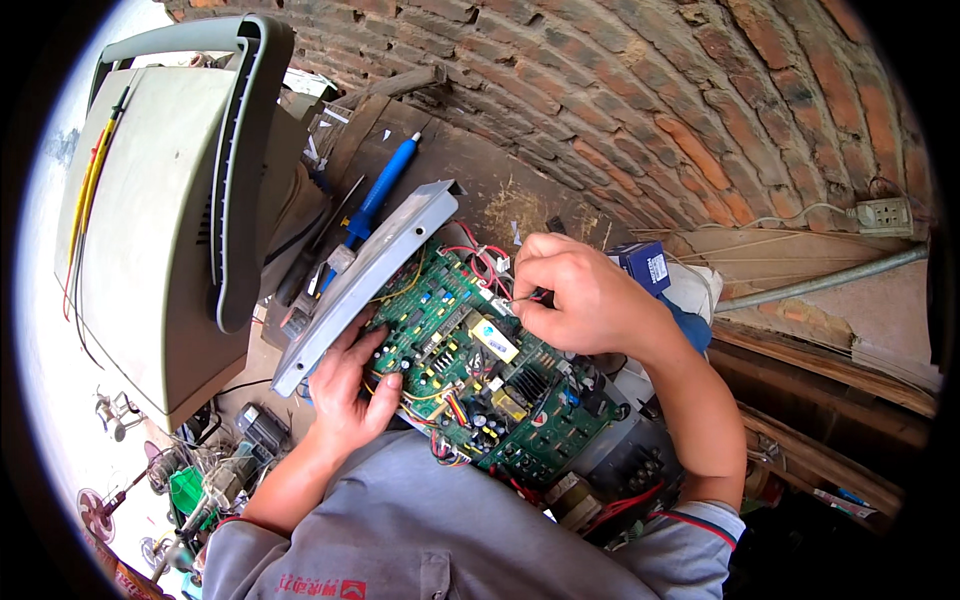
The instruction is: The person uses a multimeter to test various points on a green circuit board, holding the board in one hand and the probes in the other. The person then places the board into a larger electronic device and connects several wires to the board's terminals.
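Note:
A green circuit board (450, 320), crowded with capacitors, a yellow transformer (493, 340) and a black heat sink (530, 384), lies tilted in front of me. My left hand (347, 388) grips its left edge, thumb and fingers against the board. A grey metal panel (365, 285) stands up along that same side. At the board's upper right edge, my right hand (572, 292) is closed in a pinch on a small dark wire connector (541, 296); its tip is partly hidden by the fingers. Red and white wires (487, 262) loop beside the fingertips.
A large beige-grey machine case (150, 200) with a handle and test leads (92, 190) stands at left. A blue soldering tool (383, 190) lies behind the panel. A dark blue box (640, 266) sits right, before a brick wall (640, 110). Cluttered parts (215, 480) lie lower left.

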Motion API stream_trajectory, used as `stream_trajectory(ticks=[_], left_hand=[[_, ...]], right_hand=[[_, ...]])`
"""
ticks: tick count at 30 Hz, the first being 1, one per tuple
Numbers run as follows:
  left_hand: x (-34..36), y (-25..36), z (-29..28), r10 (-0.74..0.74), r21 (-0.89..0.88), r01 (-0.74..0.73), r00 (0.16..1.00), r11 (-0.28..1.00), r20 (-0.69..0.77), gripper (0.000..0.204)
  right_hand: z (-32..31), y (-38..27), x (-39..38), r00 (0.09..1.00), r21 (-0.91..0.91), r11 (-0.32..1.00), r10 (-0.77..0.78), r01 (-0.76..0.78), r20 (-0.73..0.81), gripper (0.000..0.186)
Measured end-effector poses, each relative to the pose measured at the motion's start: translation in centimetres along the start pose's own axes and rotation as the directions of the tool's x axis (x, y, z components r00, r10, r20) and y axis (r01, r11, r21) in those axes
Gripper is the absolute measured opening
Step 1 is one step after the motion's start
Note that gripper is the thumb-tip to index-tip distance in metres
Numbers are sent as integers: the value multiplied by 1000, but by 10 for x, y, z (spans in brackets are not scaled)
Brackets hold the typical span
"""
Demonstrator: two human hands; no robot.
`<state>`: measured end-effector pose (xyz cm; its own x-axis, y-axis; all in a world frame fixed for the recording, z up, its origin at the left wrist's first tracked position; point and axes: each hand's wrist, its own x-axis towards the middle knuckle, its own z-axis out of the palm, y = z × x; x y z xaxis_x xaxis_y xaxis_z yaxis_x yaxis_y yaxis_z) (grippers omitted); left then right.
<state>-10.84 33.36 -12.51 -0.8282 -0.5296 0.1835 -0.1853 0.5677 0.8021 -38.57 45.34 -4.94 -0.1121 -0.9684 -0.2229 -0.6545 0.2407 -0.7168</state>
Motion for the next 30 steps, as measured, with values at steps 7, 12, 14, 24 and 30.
stream_trajectory(ticks=[7, 12, 14, 24, 30], left_hand=[[-1, -2, 2, -4, 31, 5, 999, 1000, -37, 42], [-3, -4, -1, 22, 38, -22, 1000, 999, 5, 44], [-1, -3, 0, 18, 22, -18, 1000, 1000, 3, 44], [-2, -4, 1, -22, -5, 22, 1000, 1000, -2, 43], [-19, 4, -27, -125, 157, 132, 991, 979, -53, 37]], right_hand=[[6, -1, 0, 999, 24, 999, 23, -23, -25, 7], [10, -16, -1, 998, -149, 988, 31, -39, -57, 9], [8, -21, -1, 998, -198, 979, 44, -54, -51, 10], [-3, -12, 12, 986, -139, 986, 109, -92, 123, 11], [15, -52, 35, 993, -210, 971, -114, 115, 21, 26]])
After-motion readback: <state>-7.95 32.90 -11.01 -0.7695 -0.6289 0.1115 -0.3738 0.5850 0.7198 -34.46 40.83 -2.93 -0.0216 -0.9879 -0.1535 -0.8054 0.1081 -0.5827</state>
